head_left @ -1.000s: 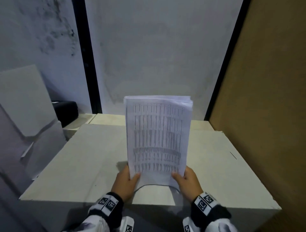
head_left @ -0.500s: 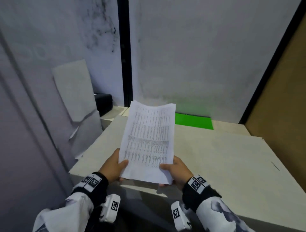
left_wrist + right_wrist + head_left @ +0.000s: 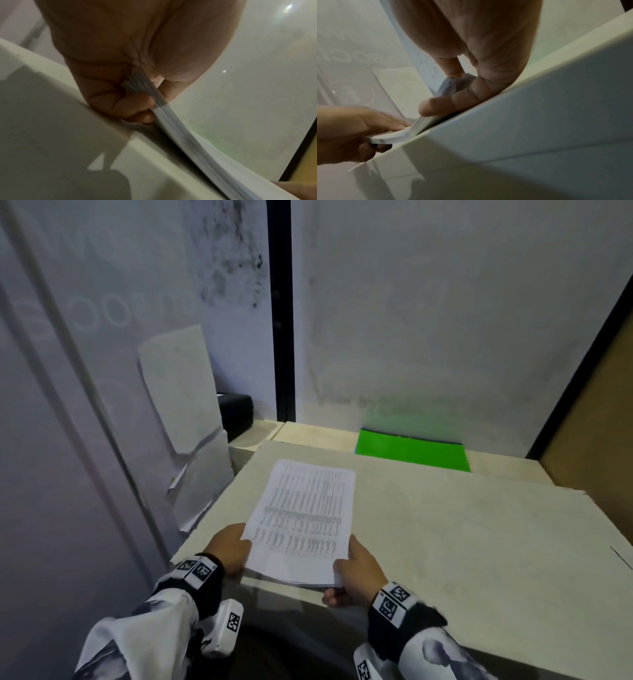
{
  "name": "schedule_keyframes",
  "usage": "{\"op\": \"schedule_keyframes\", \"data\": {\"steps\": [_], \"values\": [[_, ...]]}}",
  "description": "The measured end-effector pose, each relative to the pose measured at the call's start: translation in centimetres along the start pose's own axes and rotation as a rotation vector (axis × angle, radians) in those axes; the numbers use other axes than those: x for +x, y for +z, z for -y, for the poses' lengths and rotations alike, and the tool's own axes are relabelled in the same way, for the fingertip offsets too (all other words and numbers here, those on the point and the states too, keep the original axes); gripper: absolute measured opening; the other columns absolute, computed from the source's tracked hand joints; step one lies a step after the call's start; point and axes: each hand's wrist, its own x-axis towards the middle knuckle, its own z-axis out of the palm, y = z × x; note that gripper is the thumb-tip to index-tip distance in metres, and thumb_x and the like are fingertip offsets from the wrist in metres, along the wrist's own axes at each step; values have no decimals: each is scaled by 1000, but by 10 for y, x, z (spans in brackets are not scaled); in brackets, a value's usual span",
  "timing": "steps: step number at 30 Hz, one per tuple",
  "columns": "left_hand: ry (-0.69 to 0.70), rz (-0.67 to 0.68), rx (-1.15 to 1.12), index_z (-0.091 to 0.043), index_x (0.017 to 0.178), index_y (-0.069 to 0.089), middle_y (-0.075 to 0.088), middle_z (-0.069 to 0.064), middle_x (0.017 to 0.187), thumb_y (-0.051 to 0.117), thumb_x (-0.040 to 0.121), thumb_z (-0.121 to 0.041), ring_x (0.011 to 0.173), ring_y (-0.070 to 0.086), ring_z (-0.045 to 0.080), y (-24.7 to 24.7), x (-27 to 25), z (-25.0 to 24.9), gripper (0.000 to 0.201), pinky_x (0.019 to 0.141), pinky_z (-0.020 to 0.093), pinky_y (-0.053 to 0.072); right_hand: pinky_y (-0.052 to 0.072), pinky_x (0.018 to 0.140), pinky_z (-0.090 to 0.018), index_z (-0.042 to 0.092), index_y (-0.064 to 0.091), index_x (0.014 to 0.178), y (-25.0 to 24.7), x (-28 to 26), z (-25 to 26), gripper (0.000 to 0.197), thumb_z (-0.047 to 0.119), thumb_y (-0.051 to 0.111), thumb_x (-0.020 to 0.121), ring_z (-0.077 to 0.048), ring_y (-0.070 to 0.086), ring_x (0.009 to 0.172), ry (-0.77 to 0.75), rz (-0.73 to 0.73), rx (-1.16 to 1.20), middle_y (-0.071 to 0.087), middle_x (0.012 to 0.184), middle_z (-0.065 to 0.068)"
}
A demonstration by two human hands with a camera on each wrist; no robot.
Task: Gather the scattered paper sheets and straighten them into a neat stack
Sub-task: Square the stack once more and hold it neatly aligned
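A stack of printed paper sheets [image 3: 305, 518] lies nearly flat over the left front part of the pale table [image 3: 462, 542], its near edge reaching past the table's front edge. My left hand [image 3: 233, 546] grips the stack's near left corner, and my right hand [image 3: 352, 570] grips its near right corner. In the left wrist view the fingers [image 3: 135, 106] curl under the layered sheet edges [image 3: 171, 128] with the thumb on top. The right wrist view shows the right fingers [image 3: 447, 105] beneath the stack [image 3: 412, 129], which bends slightly over the table edge, and the left hand [image 3: 359, 129] at its other corner.
A green folder [image 3: 411, 451] lies flat at the table's back edge against the wall. Large pale sheets or boards [image 3: 185, 412] lean against the left wall beside a black box [image 3: 236, 412]. A brown panel [image 3: 596, 412] closes off the right side.
The stack went from standing upright on its lower edge to lying almost flat on the table. Both hands kept hold of its near corners and shifted toward the table's left front.
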Motion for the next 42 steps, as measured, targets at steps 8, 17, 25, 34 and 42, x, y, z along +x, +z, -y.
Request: {"op": "schedule_keyframes", "data": {"steps": [8, 17, 25, 34, 42], "values": [[29, -33, 46, -15, 134, 57, 62, 8, 136, 40, 97, -6, 117, 59, 28, -6, 17, 12, 42, 102, 34, 46, 54, 57, -39, 24, 45, 133, 12, 23, 10, 52, -4, 35, 90, -30, 64, 53, 47, -2, -13, 64, 117, -19], [11, -12, 126, -14, 137, 53, 57, 9, 141, 37, 96, -9, 124, 55, 30, -6, 26, 12, 45, 106, 37, 42, 52, 53, -31, 9, 33, 139, 10, 17, 11, 53, 11, 50, 89, -22, 62, 63, -7, -31, -395, 65, 105, -12], [-28, -56, 186, -12, 128, 55, 60, 12, 133, 34, 95, -7, 115, 58, 30, -5, 34, 9, 39, 100, 36, 45, 55, 78, -36, -2, 30, 146, 19, 31, 16, 55, 11, 49, 96, -29, 63, 95, -28, -116, -714, 62, 127, -20], [-68, -60, 231, -17, 131, 47, 46, 16, 136, 34, 97, -29, 111, 58, 34, -2, 31, 13, 38, 100, 45, 48, 46, 49, -26, 5, 34, 135, 10, 32, 14, 58, 10, 58, 82, -21, 62, 71, 4, -14, -531, 66, 105, -9], [162, -130, 533, -36, 154, 19, 13, 2, 163, 42, 90, -64, 147, 18, 32, 16, -44, -17, 73, 114, 54, 27, 53, 51, -34, 14, 53, 111, -9, -8, -9, 30, 3, 53, 83, -23, 56, 48, -67, 22, -222, 67, 71, -21]]}}
